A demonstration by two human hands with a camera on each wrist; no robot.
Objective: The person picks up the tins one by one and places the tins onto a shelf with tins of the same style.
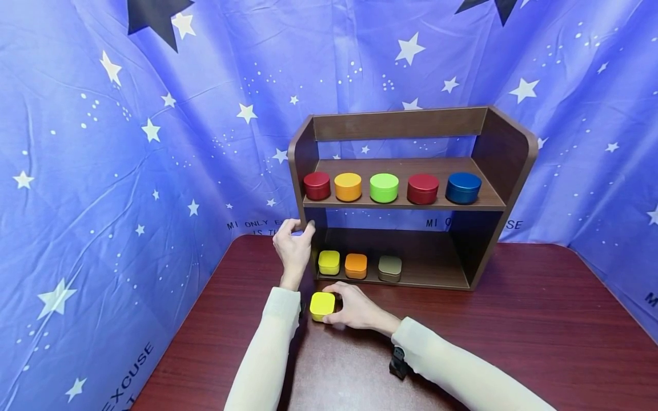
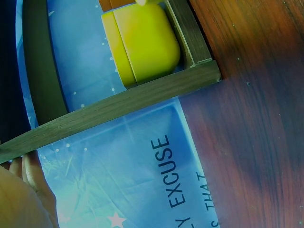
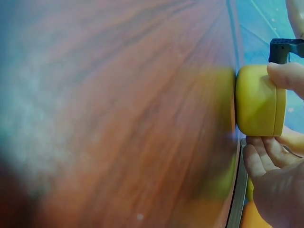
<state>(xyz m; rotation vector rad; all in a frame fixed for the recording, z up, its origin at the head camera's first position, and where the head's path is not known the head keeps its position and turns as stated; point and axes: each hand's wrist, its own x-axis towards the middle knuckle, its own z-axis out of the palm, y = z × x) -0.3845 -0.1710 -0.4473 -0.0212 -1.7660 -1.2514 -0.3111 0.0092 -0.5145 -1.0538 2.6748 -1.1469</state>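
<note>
In the head view, my right hand (image 1: pixel 354 306) pinches a yellow rounded-square tin (image 1: pixel 322 306) between thumb and fingers, at the table in front of the shelf's lower left corner. The right wrist view shows this yellow tin (image 3: pixel 259 100) from the side, its base against the tabletop. My left hand (image 1: pixel 294 246) grips the left side panel of the brown wooden shelf (image 1: pixel 401 127); its fingers (image 2: pixel 35 178) show along the panel's outer face in the left wrist view. Another yellow tin (image 1: pixel 329 263) sits on the lower board, beside an orange tin (image 1: pixel 356 266) and an olive tin (image 1: pixel 389 269).
Several round tins line the upper board: red (image 1: pixel 317 186), orange (image 1: pixel 348 187), green (image 1: pixel 384 188), a second red (image 1: pixel 423 189) and blue (image 1: pixel 464 188). A blue star-patterned curtain (image 1: pixel 195 142) hangs behind the dark red table (image 1: pixel 540 308).
</note>
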